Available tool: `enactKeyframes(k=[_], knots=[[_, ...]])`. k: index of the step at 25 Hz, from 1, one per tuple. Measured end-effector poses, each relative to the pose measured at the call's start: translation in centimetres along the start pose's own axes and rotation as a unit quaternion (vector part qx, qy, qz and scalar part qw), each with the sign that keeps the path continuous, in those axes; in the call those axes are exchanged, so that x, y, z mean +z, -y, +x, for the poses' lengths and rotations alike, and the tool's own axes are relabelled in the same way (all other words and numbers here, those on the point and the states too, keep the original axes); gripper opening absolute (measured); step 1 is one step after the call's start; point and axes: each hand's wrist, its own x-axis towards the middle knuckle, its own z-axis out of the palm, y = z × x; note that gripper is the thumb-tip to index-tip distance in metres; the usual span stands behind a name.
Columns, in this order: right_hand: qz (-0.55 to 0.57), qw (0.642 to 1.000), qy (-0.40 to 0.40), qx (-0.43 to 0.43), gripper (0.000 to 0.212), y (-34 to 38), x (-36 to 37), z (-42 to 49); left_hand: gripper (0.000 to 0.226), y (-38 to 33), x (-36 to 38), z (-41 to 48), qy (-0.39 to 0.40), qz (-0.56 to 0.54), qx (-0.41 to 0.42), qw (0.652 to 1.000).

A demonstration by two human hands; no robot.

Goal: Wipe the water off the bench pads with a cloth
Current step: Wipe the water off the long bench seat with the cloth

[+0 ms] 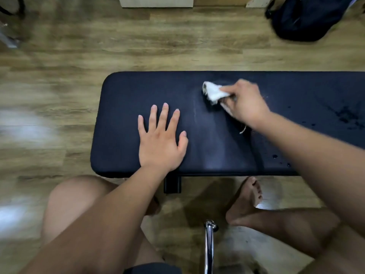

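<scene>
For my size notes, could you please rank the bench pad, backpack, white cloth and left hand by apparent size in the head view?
1. Bench pad, cropped on the right
2. Backpack, partly cropped
3. Left hand
4. White cloth, partly hidden by the right hand

Even indoor light, motion-blurred, warped edges

Wood-plank floor [138, 46] fills the view, pale glare patches at its left edge. Beyond it, a light wooden cabinet base [157, 1]; right of that base, a dark backpack [308, 18] — possibly leaning, too blurred to tell.
</scene>
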Motion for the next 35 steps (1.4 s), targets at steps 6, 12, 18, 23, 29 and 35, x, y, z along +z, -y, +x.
enactKeyframes(k=[6,12,18,23,29,35], knots=[[-0.012,0.993,-0.013,0.116,0.021,0.2,0.5,8.2,0.066,0.1,0.2,0.1,-0.006,0.007,0.0,1.0],[-0.014,1.0,-0.006,0.013,0.029,7.2,2.7,-8.1,0.067,0.4,-0.2,0.3,0.004,-0.016,0.009,1.0],[0.035,0.993,0.074,-0.083,0.033,3.6,0.7,-11.7,0.05,3.7,-2.2,0.1,-0.034,-0.252,0.029,0.967],[-0.045,0.994,-0.021,0.097,0.029,-1.3,-1.0,0.3,0.055,6.6,-1.0,-0.5,-0.076,-0.081,0.02,0.994],[-0.001,0.998,-0.017,0.056,0.033,11.2,6.4,5.6,0.05,6.3,-0.4,-0.7,-0.218,-0.057,0.041,0.973],[0.006,0.99,0.117,-0.077,0.035,12.1,5.1,6.6,0.042,6.5,-0.3,-0.4,-0.176,-0.083,0.028,0.98]])
